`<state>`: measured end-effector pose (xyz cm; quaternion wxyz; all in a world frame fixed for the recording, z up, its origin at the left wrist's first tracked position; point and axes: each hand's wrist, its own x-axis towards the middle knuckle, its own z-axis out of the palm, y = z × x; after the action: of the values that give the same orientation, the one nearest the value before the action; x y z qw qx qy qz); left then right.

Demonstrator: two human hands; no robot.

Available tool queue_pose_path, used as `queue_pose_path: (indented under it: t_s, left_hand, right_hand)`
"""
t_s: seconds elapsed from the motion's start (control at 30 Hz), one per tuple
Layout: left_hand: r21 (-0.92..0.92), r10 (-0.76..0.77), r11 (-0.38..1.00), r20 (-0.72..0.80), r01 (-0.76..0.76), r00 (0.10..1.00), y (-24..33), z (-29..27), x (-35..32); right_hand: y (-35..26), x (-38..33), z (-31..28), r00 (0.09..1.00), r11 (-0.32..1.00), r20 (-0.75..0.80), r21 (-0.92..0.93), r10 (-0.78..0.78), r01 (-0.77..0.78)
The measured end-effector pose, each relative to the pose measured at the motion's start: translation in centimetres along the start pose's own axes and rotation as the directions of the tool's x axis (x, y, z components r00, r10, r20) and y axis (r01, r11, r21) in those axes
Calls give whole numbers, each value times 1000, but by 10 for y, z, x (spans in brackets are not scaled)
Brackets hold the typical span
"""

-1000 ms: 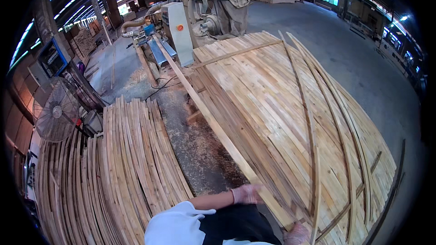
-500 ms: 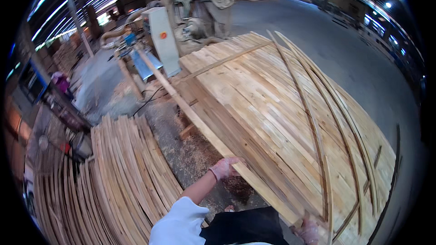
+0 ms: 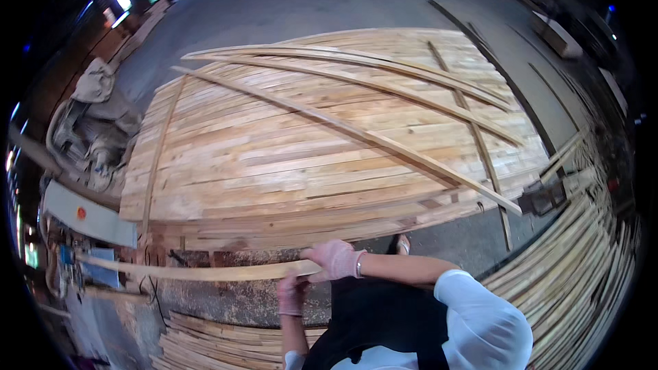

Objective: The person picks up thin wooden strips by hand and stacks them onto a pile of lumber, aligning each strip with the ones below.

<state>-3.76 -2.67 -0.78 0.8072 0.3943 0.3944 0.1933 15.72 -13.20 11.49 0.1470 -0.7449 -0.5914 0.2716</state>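
A long, narrow wooden board [image 3: 205, 273] runs leftward from my hands toward the machine at the left, its far end over a blue plate. My gloved right hand [image 3: 334, 259] is closed round the near end of this board. Just below and to the left, my gloved left hand [image 3: 293, 293] grips the same board from its near side, with the fingers partly hidden and slightly blurred. Beyond the board lies a wide layer of planks [image 3: 288, 157] laid side by side. A loose strip [image 3: 329, 120] crosses that layer diagonally.
The machine's pale cabinet [image 3: 86, 212] with a red-orange button stands at the left, with a dusty machine [image 3: 103, 137] behind it. Stacked boards [image 3: 219, 346] lie near the lower edge, more strips [image 3: 576, 281] at the right. Sawdust covers the floor.
The view has swung to the right. My hands, apart along the board before, are now close together at its near end, the right hand having come up beside the left.
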Motion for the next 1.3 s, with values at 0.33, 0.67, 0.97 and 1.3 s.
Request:
queue_pose_path:
  t_s: [0.33,0.67,0.97,1.3]
  left_hand:
    - [-491,13,796,-571,-354,821,46,-104,24]
    - [-371,-271,900,-62,230,961,-16,132,114]
    - [-419,-287,807,338,416,896,-8,272,199]
    - [-183,-471,838,234,514,851,-57,257,113]
  right_hand:
    - [275,-102,-96,655,725,-466,-42,595,-688]
    - [339,-223,-62,632,658,-253,27,733,-752]
    - [187,-369,3,646,747,-423,122,635,-654]
    - [110,-483,138,519,547,-421,-63,744,-835]
